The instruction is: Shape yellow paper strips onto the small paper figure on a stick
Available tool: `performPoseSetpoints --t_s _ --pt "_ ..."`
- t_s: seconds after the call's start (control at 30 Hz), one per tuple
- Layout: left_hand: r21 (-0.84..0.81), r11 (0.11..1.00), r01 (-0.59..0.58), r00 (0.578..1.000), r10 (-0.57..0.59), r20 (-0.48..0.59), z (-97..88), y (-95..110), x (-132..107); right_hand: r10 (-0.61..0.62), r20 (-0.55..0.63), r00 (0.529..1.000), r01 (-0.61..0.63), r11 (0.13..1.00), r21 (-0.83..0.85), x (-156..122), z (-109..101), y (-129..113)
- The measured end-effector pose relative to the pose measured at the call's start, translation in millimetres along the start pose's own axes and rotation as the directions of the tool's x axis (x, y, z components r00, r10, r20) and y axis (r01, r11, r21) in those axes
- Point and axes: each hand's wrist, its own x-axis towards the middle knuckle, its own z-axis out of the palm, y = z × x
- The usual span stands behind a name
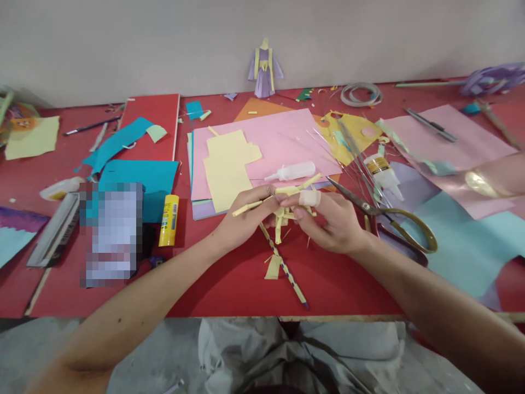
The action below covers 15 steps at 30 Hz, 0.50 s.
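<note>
Both hands meet over the front middle of the red table around a small figure made of rolled yellow paper (279, 229). My left hand (251, 212) is closed on its left side, where one yellow roll sticks out past the fingers. My right hand (328, 219), with a bandage on one finger, pinches the figure from the right. Part of it is hidden under my fingers. Just below lies a yellow pencil with dark spots (289, 273), beside a small yellow paper scrap (273, 268). Scissors (369, 208) lie close to my right hand.
Yellow paper (227, 169) and a clear squeeze bottle (293, 171) lie on pink sheets (279, 131). A glue stick (168, 220) stands left, near a pixelated phone-like object (112, 235). A glue bottle (383, 172) is right. A paper doll (264, 71) leans on the wall. Another person's arm (500, 175) reaches in.
</note>
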Motion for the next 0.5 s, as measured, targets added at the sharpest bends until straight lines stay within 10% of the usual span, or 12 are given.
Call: performPoseSetpoints --t_s 0.5 --pt "0.045 0.999 -0.014 0.999 0.015 -0.040 3.9 4.5 -0.6 0.043 -0.041 0.998 -0.048 0.990 -0.134 -0.9 0.0 -0.1"
